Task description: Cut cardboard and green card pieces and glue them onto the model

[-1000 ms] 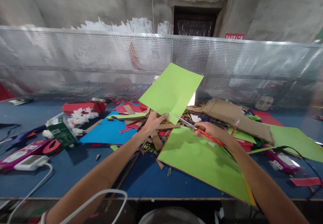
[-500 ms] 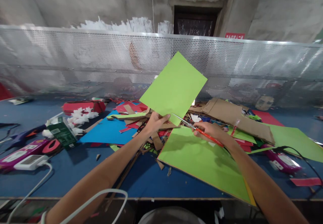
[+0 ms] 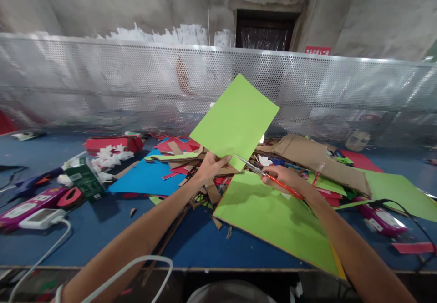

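Note:
My left hand (image 3: 212, 164) pinches the lower edge of a light green sheet of paper (image 3: 237, 116), which stands tilted up above the scraps. In my right hand (image 3: 282, 178) is a pair of scissors (image 3: 251, 165) with orange-red handles. Its blades point left and lie across the sheet's lower corner, near my left thumb. Below the scissors, a larger green sheet (image 3: 273, 221) lies on the blue table, with a brown and yellow layer showing along its edges. My right forearm passes over its right side.
Cardboard and paper scraps (image 3: 211, 189) are heaped mid-table beside a blue sheet (image 3: 146, 175). A long cardboard piece (image 3: 321, 162) lies at right. A green box (image 3: 84, 179), glue gun (image 3: 30, 184) and white cable (image 3: 136, 261) are at left. A perforated metal screen (image 3: 136, 84) stands behind.
The held green sheet has swung more upright and slightly right, then dipped a little. Both hands keep their grips, and the scissors stay at the sheet's lower corner.

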The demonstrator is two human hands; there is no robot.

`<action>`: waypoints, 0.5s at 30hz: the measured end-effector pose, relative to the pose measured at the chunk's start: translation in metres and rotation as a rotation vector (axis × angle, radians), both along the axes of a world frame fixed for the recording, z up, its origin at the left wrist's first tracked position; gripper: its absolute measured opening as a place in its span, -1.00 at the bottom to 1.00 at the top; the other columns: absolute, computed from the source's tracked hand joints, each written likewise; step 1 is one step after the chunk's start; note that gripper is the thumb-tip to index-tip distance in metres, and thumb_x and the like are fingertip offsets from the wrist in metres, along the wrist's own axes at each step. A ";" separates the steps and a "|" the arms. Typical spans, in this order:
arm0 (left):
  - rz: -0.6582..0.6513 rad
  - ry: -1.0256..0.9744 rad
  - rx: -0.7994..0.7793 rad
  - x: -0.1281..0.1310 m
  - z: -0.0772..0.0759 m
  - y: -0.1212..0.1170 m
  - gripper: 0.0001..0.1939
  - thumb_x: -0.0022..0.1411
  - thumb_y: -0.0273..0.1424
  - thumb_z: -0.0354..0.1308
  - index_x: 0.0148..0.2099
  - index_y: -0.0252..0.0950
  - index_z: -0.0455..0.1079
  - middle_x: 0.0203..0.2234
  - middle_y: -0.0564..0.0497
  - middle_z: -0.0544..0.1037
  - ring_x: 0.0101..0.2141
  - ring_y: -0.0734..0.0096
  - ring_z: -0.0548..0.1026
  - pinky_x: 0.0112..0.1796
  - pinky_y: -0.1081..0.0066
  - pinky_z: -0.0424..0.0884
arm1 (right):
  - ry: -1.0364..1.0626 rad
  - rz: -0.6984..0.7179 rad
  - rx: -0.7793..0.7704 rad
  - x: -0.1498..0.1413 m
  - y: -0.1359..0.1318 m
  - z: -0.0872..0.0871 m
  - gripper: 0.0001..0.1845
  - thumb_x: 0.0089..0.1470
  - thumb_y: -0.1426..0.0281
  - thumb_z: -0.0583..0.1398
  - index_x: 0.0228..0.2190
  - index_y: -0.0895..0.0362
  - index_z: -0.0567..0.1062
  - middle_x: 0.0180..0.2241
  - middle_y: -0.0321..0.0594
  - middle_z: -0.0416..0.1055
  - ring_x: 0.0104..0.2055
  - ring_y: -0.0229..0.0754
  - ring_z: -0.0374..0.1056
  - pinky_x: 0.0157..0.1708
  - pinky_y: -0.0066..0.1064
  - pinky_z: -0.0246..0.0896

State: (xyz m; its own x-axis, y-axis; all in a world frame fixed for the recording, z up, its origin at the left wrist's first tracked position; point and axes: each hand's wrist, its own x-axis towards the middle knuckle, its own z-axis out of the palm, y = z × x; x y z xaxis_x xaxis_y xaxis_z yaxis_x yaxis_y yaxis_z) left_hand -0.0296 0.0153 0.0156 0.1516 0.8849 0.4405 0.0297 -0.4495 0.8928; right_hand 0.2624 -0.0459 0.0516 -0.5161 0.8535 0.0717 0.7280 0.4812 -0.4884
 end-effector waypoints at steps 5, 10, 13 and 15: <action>0.001 0.095 -0.004 0.000 -0.004 0.003 -0.54 0.06 0.00 0.40 -0.40 -0.36 0.56 -0.52 -0.10 0.64 -0.47 0.25 0.59 -0.40 0.34 0.57 | 0.087 0.064 -0.038 -0.002 0.001 -0.003 -0.44 0.21 -0.13 0.15 -0.22 0.15 0.45 -0.43 -0.30 0.35 -0.46 -0.22 0.19 -0.46 -0.43 0.02; -0.030 0.072 -0.035 -0.001 -0.014 0.008 -0.53 0.10 0.00 0.38 -0.36 -0.37 0.56 -0.50 -0.10 0.64 -0.50 0.28 0.58 -0.40 0.33 0.58 | 0.131 0.086 -0.039 -0.002 0.002 -0.007 -0.48 0.21 -0.08 0.20 -0.19 0.16 0.47 -0.40 -0.30 0.36 -0.43 -0.22 0.21 -0.44 -0.43 0.05; -0.035 0.039 -0.060 -0.001 -0.017 0.009 -0.52 0.08 0.00 0.41 -0.29 -0.38 0.57 -0.52 -0.07 0.63 -0.49 0.25 0.59 -0.38 0.27 0.62 | 0.133 0.080 -0.022 -0.002 0.002 -0.008 -0.52 0.21 -0.05 0.21 -0.25 0.15 0.46 -0.44 -0.34 0.32 -0.46 -0.24 0.17 -0.45 -0.43 0.01; -0.035 0.002 -0.085 0.000 -0.017 0.008 -0.51 0.04 0.00 0.44 -0.26 -0.37 0.57 -0.52 -0.06 0.62 -0.47 0.22 0.60 -0.38 0.24 0.63 | 0.136 0.065 -0.018 -0.003 0.003 -0.007 -0.51 0.20 -0.06 0.21 -0.29 0.15 0.46 -0.44 -0.34 0.32 -0.46 -0.25 0.16 -0.44 -0.43 0.00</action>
